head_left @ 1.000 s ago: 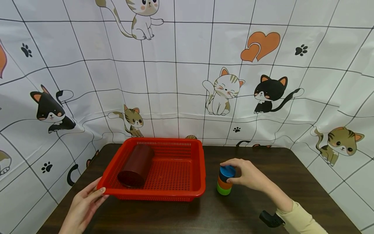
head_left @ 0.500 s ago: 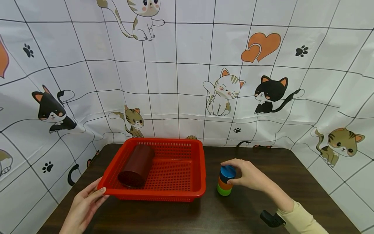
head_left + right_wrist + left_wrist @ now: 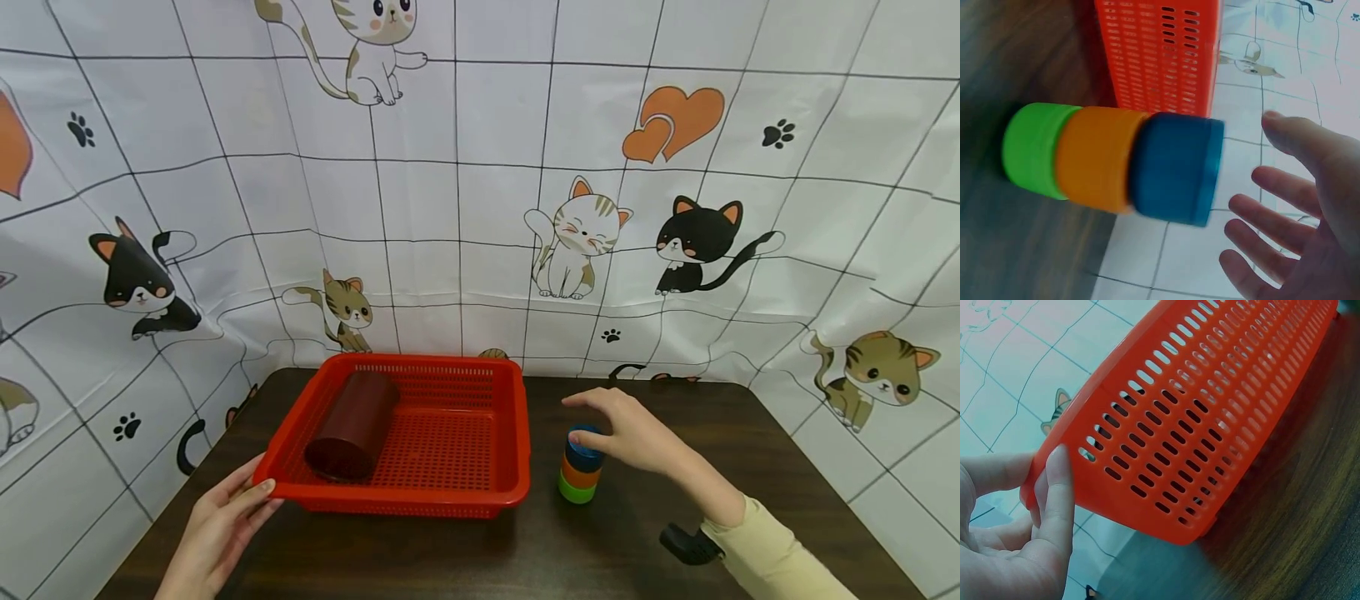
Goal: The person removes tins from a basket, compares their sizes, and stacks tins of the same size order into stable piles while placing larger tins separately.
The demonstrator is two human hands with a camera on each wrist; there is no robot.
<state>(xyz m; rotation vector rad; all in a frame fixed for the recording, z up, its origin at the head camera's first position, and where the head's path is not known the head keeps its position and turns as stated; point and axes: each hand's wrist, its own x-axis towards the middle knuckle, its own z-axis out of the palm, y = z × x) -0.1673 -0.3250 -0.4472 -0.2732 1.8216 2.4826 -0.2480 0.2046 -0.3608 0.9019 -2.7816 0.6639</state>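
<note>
Left hand [image 3: 221,527] is pinching a red basket [image 3: 405,497]; empty right hand [image 3: 636,428] is hovering, loosely spread, above a tricolour stack [image 3: 581,474].

Up top, your head view looks forward and down, far enough back to catch your left hand [image 3: 217,525], lower left, your right hand [image 3: 633,429], lower right, and the whole basket [image 3: 397,497]. Your left-wrist view sits close on its side; your right-wrist view, rolled sideways, shares it at top centre.
</note>
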